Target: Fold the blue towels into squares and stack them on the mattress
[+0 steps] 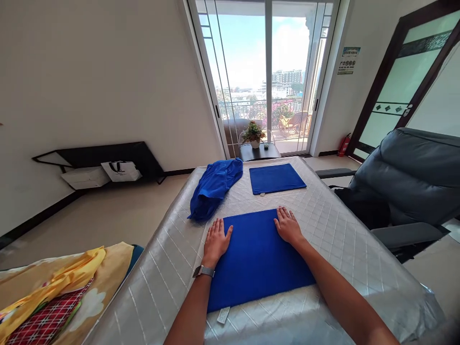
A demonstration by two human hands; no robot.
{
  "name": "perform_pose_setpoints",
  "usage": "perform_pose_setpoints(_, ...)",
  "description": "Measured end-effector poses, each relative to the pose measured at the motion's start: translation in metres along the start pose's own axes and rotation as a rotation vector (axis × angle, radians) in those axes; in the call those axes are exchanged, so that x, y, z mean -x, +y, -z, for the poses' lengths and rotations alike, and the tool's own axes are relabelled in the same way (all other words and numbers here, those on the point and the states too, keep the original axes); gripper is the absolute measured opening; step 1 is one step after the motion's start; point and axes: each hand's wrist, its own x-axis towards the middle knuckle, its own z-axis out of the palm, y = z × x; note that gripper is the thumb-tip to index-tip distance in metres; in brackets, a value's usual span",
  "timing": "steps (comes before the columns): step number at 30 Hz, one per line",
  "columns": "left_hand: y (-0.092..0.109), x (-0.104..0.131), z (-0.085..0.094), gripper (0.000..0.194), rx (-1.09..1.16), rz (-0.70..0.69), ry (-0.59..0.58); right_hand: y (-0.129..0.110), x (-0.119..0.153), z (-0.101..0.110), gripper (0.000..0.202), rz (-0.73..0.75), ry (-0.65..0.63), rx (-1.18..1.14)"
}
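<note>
A flat blue pillowcase-like cloth [258, 258] lies spread on the plastic-covered mattress [345, 258], with a white tag at its near left corner. On its upper left edge rests my left hand [216, 239], palm down with the fingers stretched out. My right hand [287, 224] lies flat on the upper right corner, fingers extended. Neither hand grips anything. Beyond them sits a second flat blue cloth [276, 178], smooth and rectangular. To its left a crumpled blue cloth [215, 187] is heaped near the mattress's far edge.
Yellow and red checked bedding [57, 297] lies at the lower left. A dark reclining chair [420, 172] stands close on the right. Past the mattress, a small black table [247, 154] bears a potted plant [253, 133] before the sliding glass door.
</note>
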Motion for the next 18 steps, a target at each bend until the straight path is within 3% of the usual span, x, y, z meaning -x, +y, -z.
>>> perform_pose_setpoints(4,0.0,-0.001,0.007,0.08,-0.031,-0.006,-0.027,0.002,-0.001,-0.002,0.071,-0.043,-0.074,-0.062)
perform_pose_setpoints(7,-0.001,-0.008,0.02,0.085,-0.029,0.001,-0.121,0.003,-0.001,-0.002,0.071,-0.041,-0.077,-0.08)
perform_pose_setpoints(10,0.018,-0.017,0.032,0.09,-0.009,-0.018,-0.157,0.002,-0.001,-0.001,0.071,-0.044,-0.069,-0.086)
perform_pose_setpoints(13,0.074,-0.017,0.032,0.088,0.034,-0.179,-0.152,0.002,-0.001,-0.001,0.071,-0.045,-0.048,-0.084)
perform_pose_setpoints(16,0.148,-0.007,0.017,0.075,0.098,-0.428,-0.192,0.005,0.001,-0.003,0.069,-0.013,-0.042,-0.065)
perform_pose_setpoints(18,0.186,0.0,0.005,0.07,0.157,-0.512,-0.192,0.008,0.002,-0.003,0.067,0.021,-0.059,-0.045)
